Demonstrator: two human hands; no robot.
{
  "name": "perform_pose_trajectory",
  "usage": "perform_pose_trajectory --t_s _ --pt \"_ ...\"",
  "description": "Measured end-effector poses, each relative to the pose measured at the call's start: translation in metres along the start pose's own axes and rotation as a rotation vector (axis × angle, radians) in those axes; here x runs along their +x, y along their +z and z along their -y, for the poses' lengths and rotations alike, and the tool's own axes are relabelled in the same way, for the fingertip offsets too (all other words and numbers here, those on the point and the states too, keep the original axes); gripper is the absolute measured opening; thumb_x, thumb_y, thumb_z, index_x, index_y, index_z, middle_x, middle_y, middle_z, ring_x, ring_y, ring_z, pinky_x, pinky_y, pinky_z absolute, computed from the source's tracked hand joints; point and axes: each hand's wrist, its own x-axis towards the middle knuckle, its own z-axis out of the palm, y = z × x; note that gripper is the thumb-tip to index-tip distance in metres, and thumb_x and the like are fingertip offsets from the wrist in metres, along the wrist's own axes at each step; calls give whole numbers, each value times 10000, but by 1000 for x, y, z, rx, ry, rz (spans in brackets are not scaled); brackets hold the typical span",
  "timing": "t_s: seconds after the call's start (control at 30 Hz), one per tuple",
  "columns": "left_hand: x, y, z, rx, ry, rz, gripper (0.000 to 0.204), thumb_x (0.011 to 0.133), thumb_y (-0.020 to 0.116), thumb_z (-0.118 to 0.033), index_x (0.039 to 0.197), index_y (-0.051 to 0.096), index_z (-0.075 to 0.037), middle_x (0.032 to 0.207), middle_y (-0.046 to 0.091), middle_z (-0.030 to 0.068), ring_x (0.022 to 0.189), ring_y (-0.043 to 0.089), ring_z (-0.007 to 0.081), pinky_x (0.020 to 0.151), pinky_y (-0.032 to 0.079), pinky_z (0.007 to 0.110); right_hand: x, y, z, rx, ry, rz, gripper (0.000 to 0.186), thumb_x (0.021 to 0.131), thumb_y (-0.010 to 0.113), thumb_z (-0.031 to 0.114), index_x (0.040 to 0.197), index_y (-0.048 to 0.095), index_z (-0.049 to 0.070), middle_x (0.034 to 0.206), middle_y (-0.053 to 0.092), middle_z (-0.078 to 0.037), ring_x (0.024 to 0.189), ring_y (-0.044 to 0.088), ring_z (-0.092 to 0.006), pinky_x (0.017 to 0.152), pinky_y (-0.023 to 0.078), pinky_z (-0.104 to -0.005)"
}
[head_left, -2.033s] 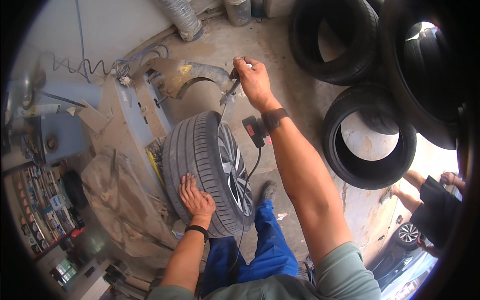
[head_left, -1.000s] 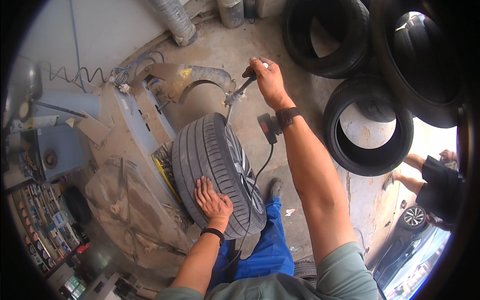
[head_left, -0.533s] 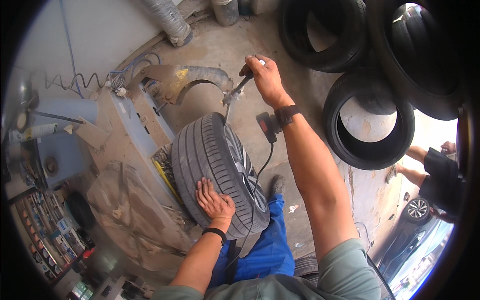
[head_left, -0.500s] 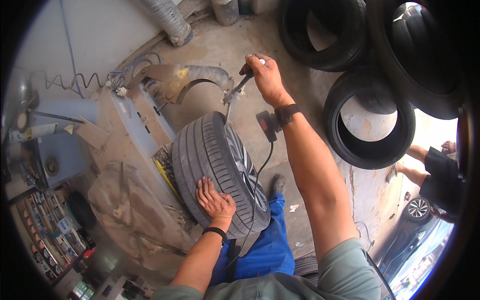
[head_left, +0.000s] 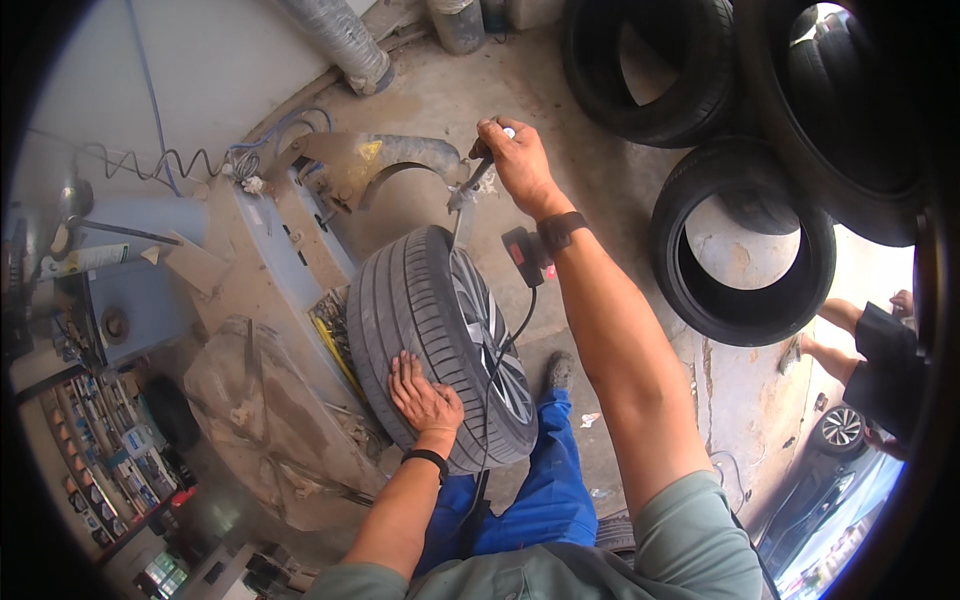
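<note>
My right hand (head_left: 520, 170) is closed on the handle of a metal lever tool (head_left: 458, 205), whose flat end meets the upper rim of the upright wheel (head_left: 400, 310), a grey tyre on a silver-and-black alloy rim. My left hand (head_left: 423, 400) lies on the tread with its fingers apart. The wheel stands against a dusty grey tyre machine (head_left: 240, 260) with a curved arm (head_left: 400, 150) above it. A black device with a red part (head_left: 522, 257) is beside my right wrist, its cable hanging over the wheel.
Several loose tyres (head_left: 745, 320) lie at the right. Beyond them are a person's legs (head_left: 835, 355) and part of a dark car (head_left: 810, 510). Hoses (head_left: 170, 160) hang at the upper left; a rack of tools (head_left: 105, 460) is lower left. My blue-trousered leg (head_left: 540, 480) is beside the wheel.
Since two seconds ago the view has shifted, so the wheel sits farther right. In the last half second my right hand has moved slightly left with the lever; my left hand stays on the tread.
</note>
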Motion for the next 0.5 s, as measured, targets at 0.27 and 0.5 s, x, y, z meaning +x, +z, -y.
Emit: perform_pose_trajectory --t_s 0.27,0.5 --pt "1 0 -1 -17 -10 10 567 834 457 -120 1380 447 36 1460 487 231 1422 428 419 1195 289 572 1 0 -4 39 -14 -13 367 963 575 336 880 672 -9 793 710 -78 701 582 -161 681 482 -332" --pt "-1 2 6 -47 1 16 566 823 460 -107 1369 442 41 1450 490 241 1430 416 433 1196 290 583 -3 3 2 3 -31 -36 379 970 573 339 887 668 -19 792 710 -83 692 585 -162 665 485 -333"
